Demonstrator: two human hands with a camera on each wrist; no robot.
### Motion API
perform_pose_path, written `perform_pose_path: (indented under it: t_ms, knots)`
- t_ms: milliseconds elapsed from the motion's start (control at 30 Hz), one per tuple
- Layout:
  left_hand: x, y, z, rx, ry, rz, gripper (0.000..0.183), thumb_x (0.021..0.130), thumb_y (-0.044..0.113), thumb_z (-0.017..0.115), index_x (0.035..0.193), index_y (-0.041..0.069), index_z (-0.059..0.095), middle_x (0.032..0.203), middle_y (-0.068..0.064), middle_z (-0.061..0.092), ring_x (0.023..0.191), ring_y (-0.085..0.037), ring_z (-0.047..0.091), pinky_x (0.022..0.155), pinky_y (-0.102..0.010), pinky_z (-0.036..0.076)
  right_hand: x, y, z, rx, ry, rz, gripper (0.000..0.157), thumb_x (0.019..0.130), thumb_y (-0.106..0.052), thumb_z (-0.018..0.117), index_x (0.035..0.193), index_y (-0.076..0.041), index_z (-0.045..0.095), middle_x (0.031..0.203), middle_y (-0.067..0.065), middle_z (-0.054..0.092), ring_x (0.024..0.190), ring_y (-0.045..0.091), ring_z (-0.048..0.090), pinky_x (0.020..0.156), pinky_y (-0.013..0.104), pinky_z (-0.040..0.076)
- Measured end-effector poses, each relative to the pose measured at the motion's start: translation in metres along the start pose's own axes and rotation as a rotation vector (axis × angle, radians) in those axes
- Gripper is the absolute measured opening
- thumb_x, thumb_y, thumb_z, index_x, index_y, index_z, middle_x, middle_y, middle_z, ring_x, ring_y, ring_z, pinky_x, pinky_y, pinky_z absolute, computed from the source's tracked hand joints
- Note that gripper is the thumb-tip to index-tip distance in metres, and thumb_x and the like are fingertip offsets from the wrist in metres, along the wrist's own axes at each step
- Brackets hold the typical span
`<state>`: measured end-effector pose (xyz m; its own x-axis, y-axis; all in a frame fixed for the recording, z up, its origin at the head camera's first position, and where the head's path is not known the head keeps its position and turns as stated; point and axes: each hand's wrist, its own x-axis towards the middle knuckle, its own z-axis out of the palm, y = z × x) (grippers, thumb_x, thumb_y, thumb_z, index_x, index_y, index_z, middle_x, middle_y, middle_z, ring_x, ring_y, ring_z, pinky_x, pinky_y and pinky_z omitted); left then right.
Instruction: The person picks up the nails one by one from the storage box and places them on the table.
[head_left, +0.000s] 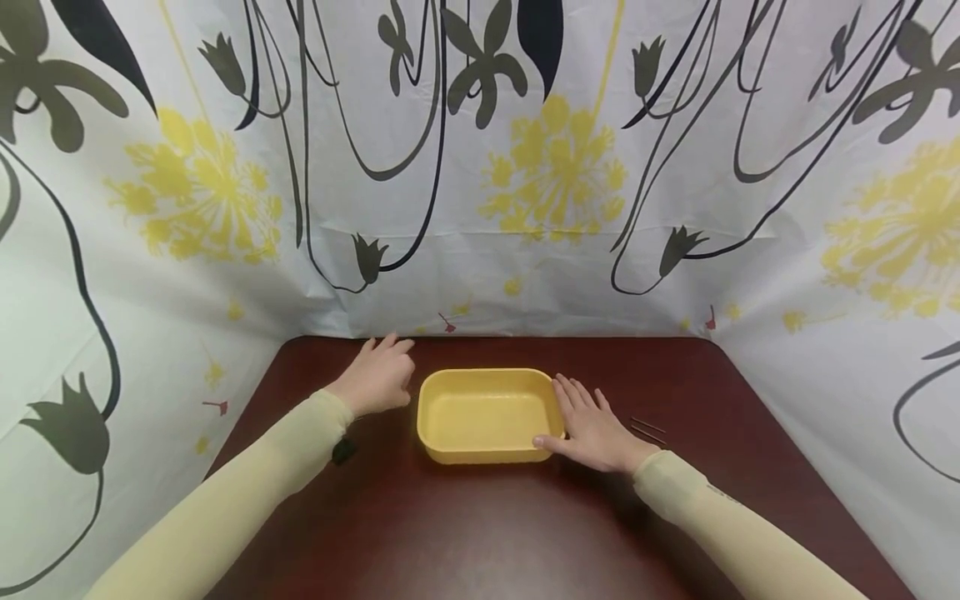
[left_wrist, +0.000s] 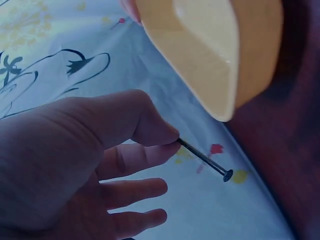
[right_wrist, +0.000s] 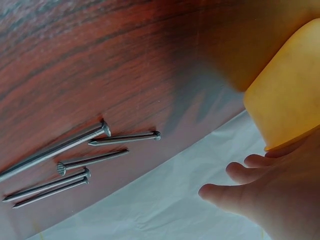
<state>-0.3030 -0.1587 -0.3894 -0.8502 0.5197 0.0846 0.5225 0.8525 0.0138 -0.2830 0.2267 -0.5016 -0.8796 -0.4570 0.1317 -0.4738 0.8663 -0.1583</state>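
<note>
A yellow rectangular container (head_left: 491,457) sits upright on the table. At its left, my left hand (head_left: 377,377) is raised; the left wrist view shows thumb and index finger pinching a nail (left_wrist: 206,160) near one end, its head pointing away. The other fingers are spread apart. My right hand (head_left: 596,431) rests against the container's right side with fingers fairly straight and its thumb by the front rim. In the right wrist view, several metal nails (right_wrist: 55,150) of differing lengths lie on the table, apart from the right hand.
The dark reddish-brown table (head_left: 480,533) has a far edge against a white cloth (head_left: 450,200) with plant patterns, which also hangs at both sides. A small dark object (head_left: 343,451) shows beneath the left sleeve; its kind is unclear.
</note>
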Motion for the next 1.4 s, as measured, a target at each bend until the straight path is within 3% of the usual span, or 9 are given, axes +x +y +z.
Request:
perform_pose_path:
  t_ms: [167, 400, 733, 1000, 1400]
  knots:
    - [-0.018, -0.014, 0.011, -0.042, -0.048, -0.047, 0.033, 0.077, 0.013, 0.077, 0.054, 0.019, 0.054, 0.147, -0.023, 0.048, 0.143, -0.052, 0.028, 0.108, -0.074, 0.019, -0.001, -0.001, 0.001, 0.015, -0.009, 0.005, 0.113, 0.087, -0.085, 0.039, 0.161, -0.003, 0.014, 0.168, 0.011, 0.009, 0.151, 0.036, 0.016, 0.114, 0.066, 0.015]
    - [-0.037, -0.037, 0.03, -0.079, -0.047, -0.075, 0.037, 0.077, 0.011, 0.078, 0.052, 0.02, 0.053, 0.148, -0.025, 0.046, 0.144, -0.052, 0.024, 0.107, -0.077, 0.013, 0.0, 0.0, 0.003, 0.019, -0.001, 0.014, 0.114, 0.086, -0.086, 0.038, 0.162, -0.005, 0.013, 0.168, 0.01, 0.008, 0.152, 0.033, 0.014, 0.115, 0.065, 0.014]
    - [-0.05, -0.062, 0.059, -0.131, -0.078, -0.129, 0.034, 0.078, 0.012, 0.081, 0.057, 0.022, 0.056, 0.149, -0.026, 0.045, 0.144, -0.053, 0.023, 0.105, -0.079, 0.01, 0.0, 0.0, 0.002, 0.007, 0.015, 0.003, 0.112, 0.087, -0.084, 0.04, 0.161, -0.004, 0.014, 0.168, 0.01, 0.009, 0.151, 0.035, 0.017, 0.114, 0.066, 0.016]
    - [-0.054, -0.068, 0.08, -0.114, -0.08, -0.138, 0.037, 0.077, 0.01, 0.08, 0.053, 0.022, 0.055, 0.148, -0.028, 0.046, 0.142, -0.054, 0.026, 0.104, -0.08, 0.01, -0.003, -0.001, -0.001, 0.014, 0.0, 0.008, 0.112, 0.087, -0.085, 0.039, 0.162, -0.006, 0.009, 0.168, 0.011, 0.008, 0.151, 0.035, 0.015, 0.114, 0.066, 0.016]
    - [-0.06, -0.064, 0.101, -0.007, -0.004, -0.115, 0.041, 0.078, 0.009, 0.083, 0.054, 0.022, 0.052, 0.141, -0.028, 0.052, 0.137, -0.054, 0.036, 0.104, -0.08, 0.012, -0.003, -0.001, 0.0, 0.022, -0.006, 0.018, 0.109, 0.089, -0.08, 0.046, 0.162, -0.007, 0.009, 0.168, 0.01, 0.008, 0.152, 0.034, 0.014, 0.114, 0.066, 0.015]
